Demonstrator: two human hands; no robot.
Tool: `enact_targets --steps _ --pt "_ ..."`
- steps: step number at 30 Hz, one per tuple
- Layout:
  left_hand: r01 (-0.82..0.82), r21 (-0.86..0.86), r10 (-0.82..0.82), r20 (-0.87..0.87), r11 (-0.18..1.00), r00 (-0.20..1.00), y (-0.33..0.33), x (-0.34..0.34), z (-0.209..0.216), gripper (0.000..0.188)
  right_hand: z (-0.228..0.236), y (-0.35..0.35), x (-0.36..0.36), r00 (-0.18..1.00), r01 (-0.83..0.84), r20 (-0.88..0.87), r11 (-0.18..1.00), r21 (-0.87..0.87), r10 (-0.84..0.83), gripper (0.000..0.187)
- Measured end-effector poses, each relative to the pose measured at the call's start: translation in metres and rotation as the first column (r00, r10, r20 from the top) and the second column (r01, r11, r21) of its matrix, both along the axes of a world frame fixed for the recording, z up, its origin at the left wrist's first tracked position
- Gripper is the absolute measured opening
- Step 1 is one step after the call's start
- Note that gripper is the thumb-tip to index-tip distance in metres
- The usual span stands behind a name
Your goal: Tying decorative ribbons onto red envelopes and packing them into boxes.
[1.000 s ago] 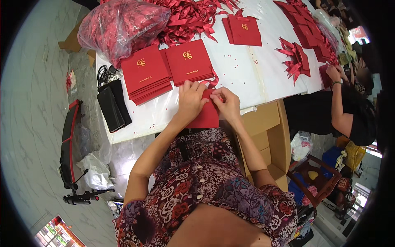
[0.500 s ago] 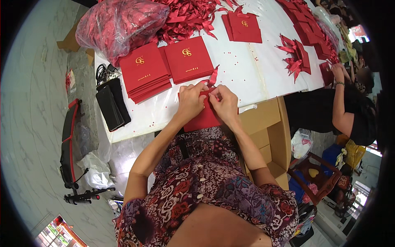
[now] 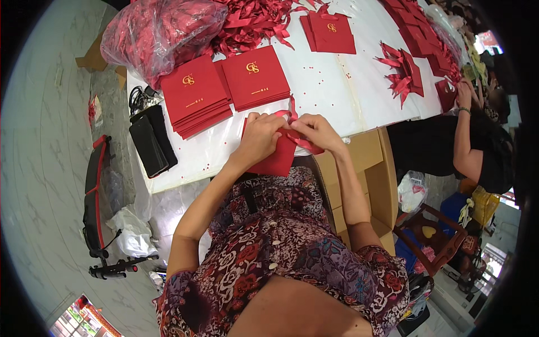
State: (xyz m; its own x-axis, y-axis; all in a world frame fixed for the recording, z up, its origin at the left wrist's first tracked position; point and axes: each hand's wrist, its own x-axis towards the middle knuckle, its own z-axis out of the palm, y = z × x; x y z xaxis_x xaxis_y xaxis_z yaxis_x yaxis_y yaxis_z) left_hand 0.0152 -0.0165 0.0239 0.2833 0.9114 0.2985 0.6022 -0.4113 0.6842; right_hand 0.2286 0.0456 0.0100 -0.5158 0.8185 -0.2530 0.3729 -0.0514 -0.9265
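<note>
At the table's near edge, a flat red paper bag (image 3: 276, 162) lies partly under my left hand (image 3: 260, 136). The fingers of that hand are closed at the bag's upper edge, gripping it. My right hand (image 3: 319, 132) pinches a red satin ribbon (image 3: 308, 147) just right of the bag's top. One end of the ribbon stands up above my fingertips, and another length hangs down to the right. My fingers hide where the ribbon meets the bag. Just beyond are two stacks of flat red bags with gold print, a left stack (image 3: 196, 95) and a right stack (image 3: 258, 78).
Red ribbons (image 3: 252, 25) lie heaped behind the stacks, beside a full clear plastic bag (image 3: 163, 39). A black phone (image 3: 148, 147) rests at the left edge. Ribboned red bags (image 3: 407, 73) lie to the right, near a co-worker's arm (image 3: 464, 132). An open cardboard box (image 3: 359, 168) stands below.
My right hand has moved right and slightly up, drawing out the ribbon, which now hangs in a longer loop. My left hand stays on the bag.
</note>
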Motion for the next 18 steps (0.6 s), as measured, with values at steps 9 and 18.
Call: enact_targets --steps 9,18 --pt "0.013 0.189 -0.001 -0.066 0.982 0.998 0.001 0.007 0.007 0.015 0.01 0.019 -0.009 0.986 -0.159 0.027 0.97 -0.185 0.166 0.025" --pt "-0.123 0.075 0.118 0.061 0.99 0.991 0.0 0.005 0.006 0.018 -0.009 0.03 -0.019 0.936 0.314 0.103 0.932 0.181 -0.336 0.027"
